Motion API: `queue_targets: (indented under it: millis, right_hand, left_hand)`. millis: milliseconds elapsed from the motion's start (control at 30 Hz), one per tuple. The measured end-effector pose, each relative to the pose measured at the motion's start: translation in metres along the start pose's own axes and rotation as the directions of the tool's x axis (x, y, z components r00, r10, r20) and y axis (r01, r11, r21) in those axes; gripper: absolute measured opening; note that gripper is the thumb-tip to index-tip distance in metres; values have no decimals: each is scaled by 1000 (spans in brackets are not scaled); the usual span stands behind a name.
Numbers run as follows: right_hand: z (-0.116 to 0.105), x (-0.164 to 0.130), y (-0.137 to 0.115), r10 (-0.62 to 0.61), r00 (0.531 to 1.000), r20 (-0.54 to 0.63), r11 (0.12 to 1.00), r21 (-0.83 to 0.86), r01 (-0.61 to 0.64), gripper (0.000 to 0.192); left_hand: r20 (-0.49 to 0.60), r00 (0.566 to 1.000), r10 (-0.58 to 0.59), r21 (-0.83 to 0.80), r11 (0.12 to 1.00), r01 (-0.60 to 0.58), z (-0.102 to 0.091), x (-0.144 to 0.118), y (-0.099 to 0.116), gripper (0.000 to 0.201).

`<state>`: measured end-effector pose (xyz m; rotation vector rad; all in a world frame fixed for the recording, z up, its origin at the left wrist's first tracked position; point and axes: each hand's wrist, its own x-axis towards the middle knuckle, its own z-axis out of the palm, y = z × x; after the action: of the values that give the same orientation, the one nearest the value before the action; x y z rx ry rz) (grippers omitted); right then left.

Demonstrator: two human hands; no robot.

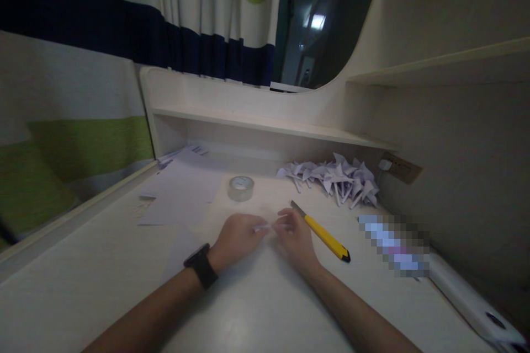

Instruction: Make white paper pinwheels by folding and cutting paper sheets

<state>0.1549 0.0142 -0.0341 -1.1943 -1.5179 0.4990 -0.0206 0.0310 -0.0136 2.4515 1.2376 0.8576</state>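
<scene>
Your fingertips [265, 227] are pinched together from both sides on a small pale strip of folded paper [271, 226], held just off the cream desk top [265, 309] near its middle. Your left hand [237, 240], the one with the black wristwatch [201, 265], grips one end; your right hand [295, 237] closes on the other, fingers curled in tight around it. The piece is too small and blurred to say which fold it is at.

Look toward the back right corner of the desk: a heap of finished white folded-paper pinwheels [336, 177] already lies there, so by my reckoning a good batch is done. At the back left, flat white paper sheets [182, 190] still lie in a loose stack, which suggests more is left to make.

A clear roll of sticky tape [240, 187] stands between the sheets and the heap, just behind your hands. A yellow utility knife [323, 233] lies just beside your right hand, untouched, angled toward the desk's right edge.
</scene>
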Motion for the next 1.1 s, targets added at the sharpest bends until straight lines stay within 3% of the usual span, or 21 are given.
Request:
queue_targets:
  millis: [233, 400, 567, 933, 1100]
  right_hand:
    - [-1, 1, -3, -106, 994, 22, 993, -40, 107, 6]
    - [-3, 0, -5, -161, 985, 65, 985, -54, 165, 11]
    - [-5, 1, -4, -230, 967, 107, 969, -66, 238, 17]
    - [-4, 2, 2, -212, 969, 130, 967, -114, 227, 14]
    - [-10, 6, 2, -167, 953, 253, 964, -161, 212, 18]
  left_hand:
    - [-32, 997, -67, -174, 983, 60, 0, 2, -4, 20]
    - [-45, 987, -153, -203, 969, 141, -4, 4, -3, 10]
    - [-21, 987, -158, -214, 965, 150, -7, 5, -5, 10]
    - [-60, 998, 20, 94, 995, -15, -7, 0, -4, 9]
    - [-27, 984, 174, 222, 961, -164, -7, -2, -5, 15]
